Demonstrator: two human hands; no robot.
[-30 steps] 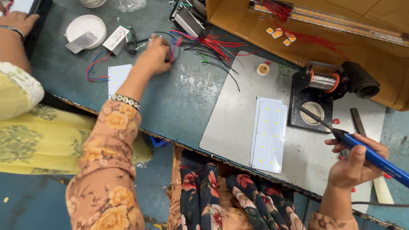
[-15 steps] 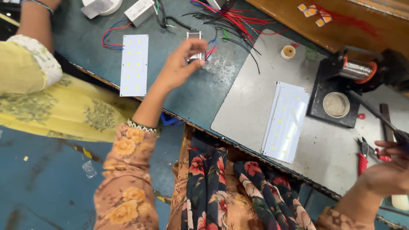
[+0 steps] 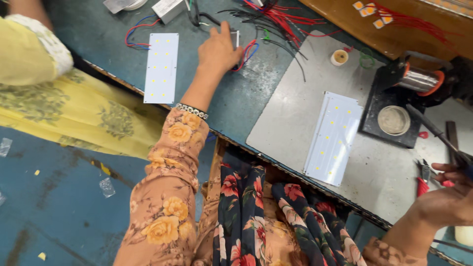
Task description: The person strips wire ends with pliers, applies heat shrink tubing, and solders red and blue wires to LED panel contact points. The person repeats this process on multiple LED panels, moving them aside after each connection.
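Reaching across the teal desk (image 3: 98, 34), the left hand (image 3: 219, 49) lies flat with fingers spread, its grip open over a small white module with red and blue wires (image 3: 244, 49). Just left of it lies a white rectangular LED panel (image 3: 161, 67); beyond it spreads a tangle of red and black wires (image 3: 281, 22). The right hand (image 3: 451, 199), at the lower right edge, has its grip closed on a dark-handled soldering iron (image 3: 433, 130) whose tip points toward a round tin on a black stand (image 3: 393, 120). A stack of white LED panels (image 3: 333, 136) rests on the grey mat (image 3: 286, 118) between the hands.
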